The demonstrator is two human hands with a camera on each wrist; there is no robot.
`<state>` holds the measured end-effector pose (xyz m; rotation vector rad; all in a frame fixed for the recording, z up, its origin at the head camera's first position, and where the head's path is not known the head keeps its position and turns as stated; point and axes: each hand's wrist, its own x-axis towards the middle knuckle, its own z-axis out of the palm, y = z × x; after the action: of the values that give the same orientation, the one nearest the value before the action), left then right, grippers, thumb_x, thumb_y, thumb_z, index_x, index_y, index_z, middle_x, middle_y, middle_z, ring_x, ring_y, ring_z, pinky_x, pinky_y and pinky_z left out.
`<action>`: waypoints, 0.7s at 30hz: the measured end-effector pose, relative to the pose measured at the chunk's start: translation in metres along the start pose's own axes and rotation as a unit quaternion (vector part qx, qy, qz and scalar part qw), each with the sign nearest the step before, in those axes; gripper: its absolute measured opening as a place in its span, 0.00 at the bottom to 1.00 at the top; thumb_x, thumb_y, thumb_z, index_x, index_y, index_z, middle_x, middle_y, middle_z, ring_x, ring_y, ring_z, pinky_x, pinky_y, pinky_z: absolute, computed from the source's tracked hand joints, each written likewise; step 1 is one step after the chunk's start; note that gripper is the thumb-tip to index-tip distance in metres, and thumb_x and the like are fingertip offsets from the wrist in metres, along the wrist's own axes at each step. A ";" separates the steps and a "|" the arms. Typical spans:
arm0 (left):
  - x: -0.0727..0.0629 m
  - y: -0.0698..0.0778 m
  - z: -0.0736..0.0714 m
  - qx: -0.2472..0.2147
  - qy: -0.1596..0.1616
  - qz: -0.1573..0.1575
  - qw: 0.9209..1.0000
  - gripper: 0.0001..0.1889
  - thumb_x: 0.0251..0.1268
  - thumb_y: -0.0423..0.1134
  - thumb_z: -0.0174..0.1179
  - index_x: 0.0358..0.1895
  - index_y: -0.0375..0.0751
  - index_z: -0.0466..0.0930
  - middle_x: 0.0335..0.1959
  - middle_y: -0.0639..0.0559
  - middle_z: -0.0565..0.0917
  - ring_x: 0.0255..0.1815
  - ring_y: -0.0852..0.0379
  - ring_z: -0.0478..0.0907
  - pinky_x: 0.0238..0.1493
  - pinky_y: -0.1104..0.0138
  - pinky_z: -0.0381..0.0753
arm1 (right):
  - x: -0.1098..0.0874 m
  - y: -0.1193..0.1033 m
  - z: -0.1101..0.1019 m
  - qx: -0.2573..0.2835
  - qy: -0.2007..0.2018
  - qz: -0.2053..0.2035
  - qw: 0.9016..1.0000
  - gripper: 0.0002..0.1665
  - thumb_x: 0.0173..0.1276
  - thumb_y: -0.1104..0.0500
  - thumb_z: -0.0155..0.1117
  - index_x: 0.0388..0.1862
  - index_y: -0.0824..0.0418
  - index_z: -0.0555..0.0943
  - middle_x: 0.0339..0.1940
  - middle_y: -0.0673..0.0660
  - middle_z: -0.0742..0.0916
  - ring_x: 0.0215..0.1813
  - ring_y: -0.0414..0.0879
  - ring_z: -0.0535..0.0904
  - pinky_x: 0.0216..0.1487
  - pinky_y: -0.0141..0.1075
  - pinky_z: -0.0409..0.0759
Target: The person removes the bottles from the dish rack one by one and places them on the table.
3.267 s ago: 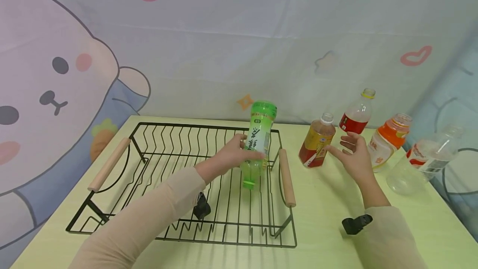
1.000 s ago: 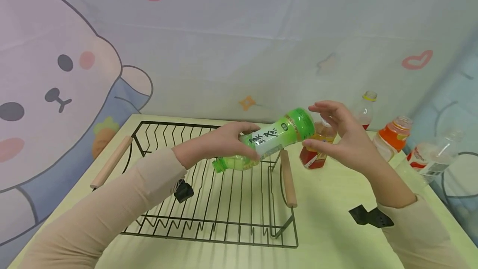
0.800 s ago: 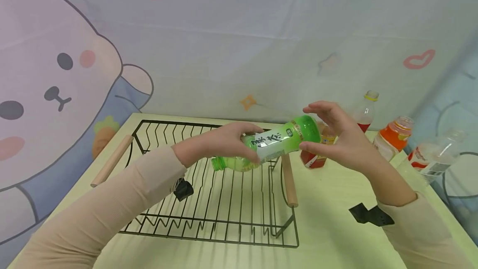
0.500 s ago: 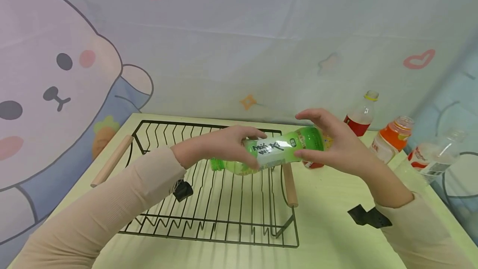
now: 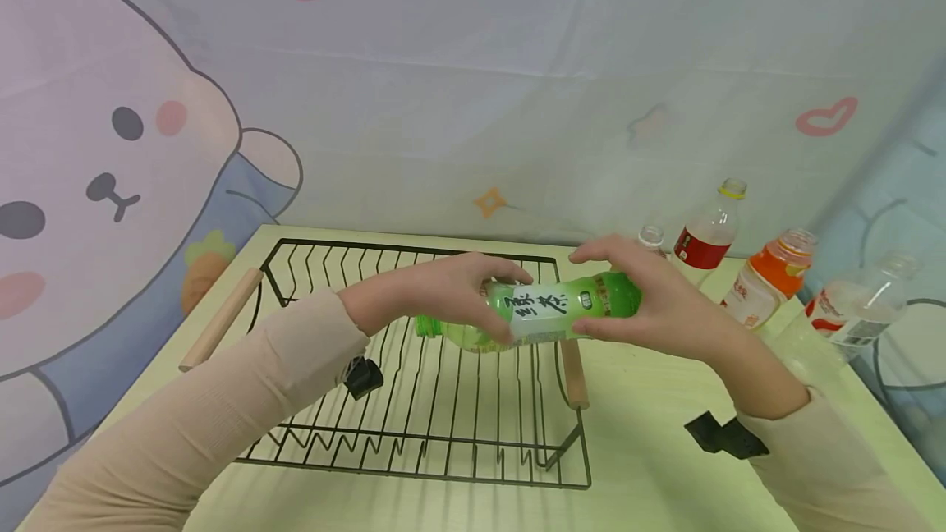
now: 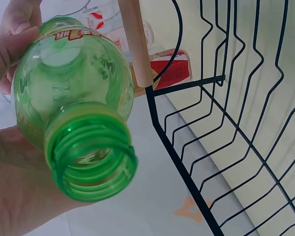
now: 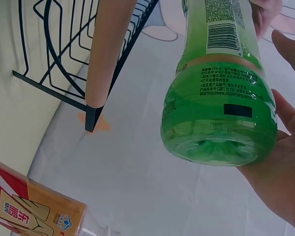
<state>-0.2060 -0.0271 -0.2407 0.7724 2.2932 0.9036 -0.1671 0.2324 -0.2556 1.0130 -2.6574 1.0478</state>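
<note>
A green plastic tea bottle [image 5: 543,304] lies nearly level above the drying rack, its uncapped mouth to the left. My left hand [image 5: 443,290] grips it near the shoulder; in the left wrist view the open green neck [image 6: 91,152] faces the camera. My right hand [image 5: 665,298] is around the base end, thumb overlapping the near side and fingers raised above the bottle. In the right wrist view the bottle's base [image 7: 219,118] sits beside the palm, and a raised finger or thumb [image 7: 290,51] stands apart from it.
Beneath the hands is a black wire rack [image 5: 443,409] with wooden handles [image 5: 222,318]. To the right stand a red-labelled bottle [image 5: 702,249], an orange-and-white bottle [image 5: 769,277], and a clear bottle [image 5: 857,310]. A red-and-yellow bottle [image 7: 29,206] is partly hidden behind the right hand.
The bottle has gone from upright, mouth down, to nearly level. The right hand has come left from near the standing bottles to its base, lowering and narrowing its spread.
</note>
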 end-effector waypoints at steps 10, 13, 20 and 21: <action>0.002 -0.002 0.006 0.001 0.000 0.010 1.000 0.38 0.46 0.38 0.72 0.67 0.48 0.69 0.53 0.53 0.76 0.46 0.53 0.76 0.37 0.65 0.82 | -0.002 0.001 0.008 -0.028 -0.037 -0.007 0.999 0.33 0.52 0.53 0.79 0.55 0.55 0.75 0.51 0.47 0.80 0.45 0.41 0.72 0.39 0.32 0.77; 0.003 -0.003 0.008 -0.001 -0.005 0.010 1.000 0.38 0.47 0.39 0.71 0.66 0.48 0.69 0.52 0.52 0.76 0.46 0.53 0.76 0.37 0.65 0.82 | -0.003 0.001 0.011 -0.029 -0.053 0.000 0.998 0.32 0.51 0.51 0.79 0.54 0.53 0.75 0.48 0.45 0.80 0.42 0.41 0.73 0.39 0.31 0.76; 0.005 -0.006 0.012 -0.003 -0.008 0.022 1.000 0.36 0.47 0.40 0.71 0.65 0.47 0.71 0.49 0.53 0.78 0.44 0.54 0.77 0.37 0.65 0.82 | -0.004 0.000 0.017 -0.052 -0.064 0.000 0.997 0.32 0.51 0.52 0.79 0.54 0.53 0.75 0.47 0.44 0.80 0.44 0.40 0.74 0.40 0.32 0.76; 0.005 -0.006 0.013 -0.004 -0.008 0.022 1.000 0.36 0.47 0.40 0.71 0.65 0.47 0.71 0.49 0.53 0.78 0.43 0.54 0.77 0.37 0.65 0.82 | -0.005 -0.001 0.018 -0.060 -0.064 0.000 0.996 0.32 0.51 0.52 0.79 0.54 0.53 0.75 0.48 0.44 0.80 0.44 0.40 0.74 0.40 0.32 0.76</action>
<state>-0.2031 -0.0218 -0.2543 0.8275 2.2648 0.9237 -0.1607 0.2232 -0.2700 1.0895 -2.7814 0.8395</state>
